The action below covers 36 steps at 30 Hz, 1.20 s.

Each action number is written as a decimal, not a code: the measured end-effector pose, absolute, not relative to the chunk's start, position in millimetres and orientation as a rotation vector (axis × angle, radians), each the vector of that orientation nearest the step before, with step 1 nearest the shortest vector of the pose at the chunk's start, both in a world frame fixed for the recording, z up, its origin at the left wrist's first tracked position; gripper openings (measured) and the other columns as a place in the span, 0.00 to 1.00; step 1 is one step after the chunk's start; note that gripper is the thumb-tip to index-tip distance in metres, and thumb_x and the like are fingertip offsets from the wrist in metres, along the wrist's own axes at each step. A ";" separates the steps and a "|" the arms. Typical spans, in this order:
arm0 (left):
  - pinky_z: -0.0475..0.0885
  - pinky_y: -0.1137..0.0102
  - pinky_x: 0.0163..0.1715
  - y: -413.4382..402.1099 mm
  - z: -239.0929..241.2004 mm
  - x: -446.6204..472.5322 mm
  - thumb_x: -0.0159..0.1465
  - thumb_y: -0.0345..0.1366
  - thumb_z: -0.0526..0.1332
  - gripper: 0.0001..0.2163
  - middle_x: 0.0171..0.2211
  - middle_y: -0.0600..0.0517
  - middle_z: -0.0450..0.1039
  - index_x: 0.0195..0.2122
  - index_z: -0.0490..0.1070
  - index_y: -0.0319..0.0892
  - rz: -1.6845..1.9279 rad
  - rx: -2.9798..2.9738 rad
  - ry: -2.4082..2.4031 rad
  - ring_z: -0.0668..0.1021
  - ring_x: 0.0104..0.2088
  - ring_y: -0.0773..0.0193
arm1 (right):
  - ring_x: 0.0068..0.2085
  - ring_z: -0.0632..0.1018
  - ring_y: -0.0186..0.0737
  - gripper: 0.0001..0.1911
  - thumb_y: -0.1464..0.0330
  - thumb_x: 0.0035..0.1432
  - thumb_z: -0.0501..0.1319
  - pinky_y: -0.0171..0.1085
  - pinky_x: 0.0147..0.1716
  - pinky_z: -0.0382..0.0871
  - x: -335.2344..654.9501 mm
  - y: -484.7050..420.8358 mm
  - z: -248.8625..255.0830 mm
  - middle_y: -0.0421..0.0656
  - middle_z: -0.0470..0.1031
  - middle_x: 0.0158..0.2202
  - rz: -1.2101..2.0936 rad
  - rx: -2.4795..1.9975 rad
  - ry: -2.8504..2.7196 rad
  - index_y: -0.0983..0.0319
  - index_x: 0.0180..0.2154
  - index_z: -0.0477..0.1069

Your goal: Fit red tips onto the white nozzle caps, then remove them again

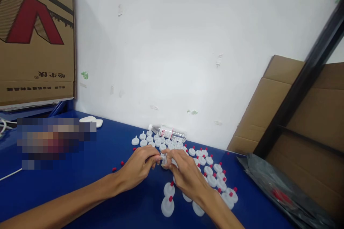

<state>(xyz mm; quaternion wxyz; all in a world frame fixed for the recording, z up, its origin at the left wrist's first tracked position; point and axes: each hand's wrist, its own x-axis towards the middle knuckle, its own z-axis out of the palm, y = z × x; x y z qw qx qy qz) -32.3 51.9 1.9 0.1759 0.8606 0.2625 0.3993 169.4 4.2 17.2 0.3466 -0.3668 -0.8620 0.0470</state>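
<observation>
My left hand [142, 164] and my right hand [184, 171] meet at the middle of the table. Between their fingertips is a small translucent white nozzle lid [164, 161], pinched from both sides. Its top is partly hidden by my fingers. Behind my hands stand several white nozzle lids [135, 141] without red tips. To the right and in front are many of the same kind with red caps, such as one red-capped lid [167, 206] near the front. Loose small red caps [114, 169] lie left of my left hand.
A clear plastic bottle [172, 132] lies on its side by the wall. White oval objects [91, 120] and a blurred patch are at the left of the blue table [91, 161]. A grey plastic bag [282, 189] and cardboard [268, 96] border the right; a large box [37, 64] stands upper left.
</observation>
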 end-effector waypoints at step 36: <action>0.60 0.60 0.43 76.0 -20.6 -39.2 0.68 0.23 0.55 0.09 0.37 0.48 0.70 0.36 0.72 0.41 0.695 3.128 1.095 0.68 0.43 0.54 | 0.62 0.68 0.51 0.27 0.56 0.73 0.38 0.54 0.62 0.53 223.1 25.4 14.4 0.44 0.76 0.54 0.094 -1.536 -2.344 0.54 0.53 0.72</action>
